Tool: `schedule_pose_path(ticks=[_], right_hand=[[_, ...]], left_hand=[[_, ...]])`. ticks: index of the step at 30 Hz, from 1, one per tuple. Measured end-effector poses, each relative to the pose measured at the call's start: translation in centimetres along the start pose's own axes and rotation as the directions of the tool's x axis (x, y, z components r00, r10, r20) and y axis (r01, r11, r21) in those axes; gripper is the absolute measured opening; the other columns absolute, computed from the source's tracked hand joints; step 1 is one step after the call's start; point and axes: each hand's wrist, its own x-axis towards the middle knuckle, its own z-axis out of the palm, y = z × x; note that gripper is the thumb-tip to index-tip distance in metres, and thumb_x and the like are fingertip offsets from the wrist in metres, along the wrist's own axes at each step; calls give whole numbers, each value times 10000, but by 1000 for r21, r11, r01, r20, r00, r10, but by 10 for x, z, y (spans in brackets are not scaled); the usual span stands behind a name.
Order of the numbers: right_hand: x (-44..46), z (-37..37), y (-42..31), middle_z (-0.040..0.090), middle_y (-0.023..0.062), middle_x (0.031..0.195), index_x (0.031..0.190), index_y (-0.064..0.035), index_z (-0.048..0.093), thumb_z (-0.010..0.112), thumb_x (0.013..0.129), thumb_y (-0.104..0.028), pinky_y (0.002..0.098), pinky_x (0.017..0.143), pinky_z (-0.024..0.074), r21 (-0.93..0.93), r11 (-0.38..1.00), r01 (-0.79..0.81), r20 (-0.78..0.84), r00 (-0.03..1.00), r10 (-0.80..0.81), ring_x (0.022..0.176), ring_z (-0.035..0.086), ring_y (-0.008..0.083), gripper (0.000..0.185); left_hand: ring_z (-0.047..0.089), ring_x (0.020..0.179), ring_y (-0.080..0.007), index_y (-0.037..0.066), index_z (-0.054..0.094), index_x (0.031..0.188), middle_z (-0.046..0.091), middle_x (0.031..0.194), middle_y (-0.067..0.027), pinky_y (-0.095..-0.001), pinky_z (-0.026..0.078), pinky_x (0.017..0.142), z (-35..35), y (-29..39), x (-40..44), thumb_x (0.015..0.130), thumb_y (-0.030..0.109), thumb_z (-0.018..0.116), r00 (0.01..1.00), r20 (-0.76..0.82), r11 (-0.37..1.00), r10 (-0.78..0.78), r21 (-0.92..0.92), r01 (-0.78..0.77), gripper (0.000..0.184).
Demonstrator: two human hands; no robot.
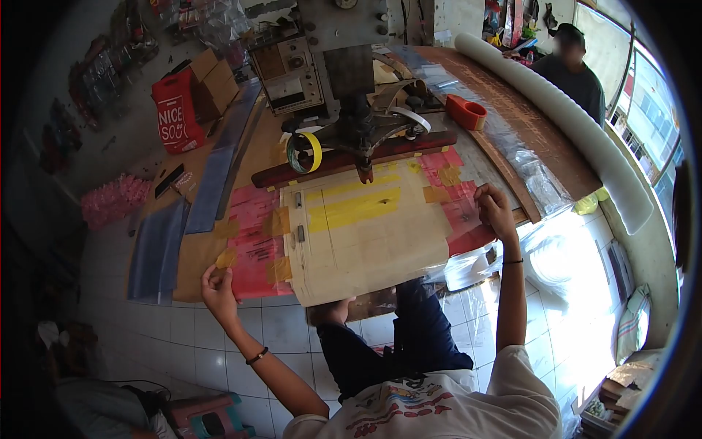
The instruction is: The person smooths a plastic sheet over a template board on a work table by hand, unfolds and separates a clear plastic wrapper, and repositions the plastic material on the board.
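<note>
A cream sheet [373, 252] with yellow tape strips [355, 208] lies on the table under the machine head. Red film flanks it, a left piece [256, 245] and a right piece [459, 208], patched with brown tape [280, 269]. My left hand [221, 290] pinches the lower left corner of the red film, beside a tape patch. At the red film's right edge my right hand [497, 211] has its fingers curled in a pinch. A dark red bar [351, 161] on the machine crosses the sheet's far edge.
A yellow tape roll [315, 151] hangs on the machine, and a red-orange tape ring [466, 113] lies at right. Blue-grey plastic strips [157, 249] lie left, near a red bag [177, 113]. A long white foam roll [563, 117] borders the right side. Another person [574, 77] is behind it.
</note>
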Motion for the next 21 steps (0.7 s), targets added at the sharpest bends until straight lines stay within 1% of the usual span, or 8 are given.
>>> schedule_pose_path(ticks=[4,7,10,13,21], right_hand=[[0,0,2,524,-19,676,890,-43,582,455,916,-73,197,391,305,-5,1000,4,-8,1000,-4,446,431,34,133],[0,-1,2,521,-21,673,889,-43,581,453,919,-75,198,389,302,6,1000,8,7,1000,-8,447,431,34,135],[0,0,0,517,-23,669,892,-42,582,452,923,-76,197,388,298,-4,1000,7,3,1000,-7,446,428,32,138],[-1,0,-2,516,-22,669,896,-41,584,454,925,-77,195,384,298,-4,1000,4,16,1000,-4,447,430,31,139],[0,2,-2,515,-23,658,895,-43,585,459,923,-74,195,387,300,9,1000,7,-14,1000,-7,449,432,30,133]], left_hand=[[519,501,-83,0,513,1240,571,743,-23,-238,342,313,0,0,0,858,155,711,1000,4,1000,-2,1,2,458],[514,508,-85,6,528,1221,578,793,-38,-238,354,306,-1,1,-1,857,146,704,1000,6,1000,-11,-6,11,428],[515,509,-85,5,531,1224,582,794,-40,-237,354,305,-1,0,0,857,148,705,1000,9,1000,-9,-4,9,430],[519,507,-79,1,513,1241,578,734,-22,-241,344,317,0,4,-1,861,151,710,1000,11,1000,-11,10,11,454],[514,504,-72,3,519,1236,576,718,-9,-234,334,310,1,5,-1,862,141,705,1000,1,1000,-6,4,6,440]])
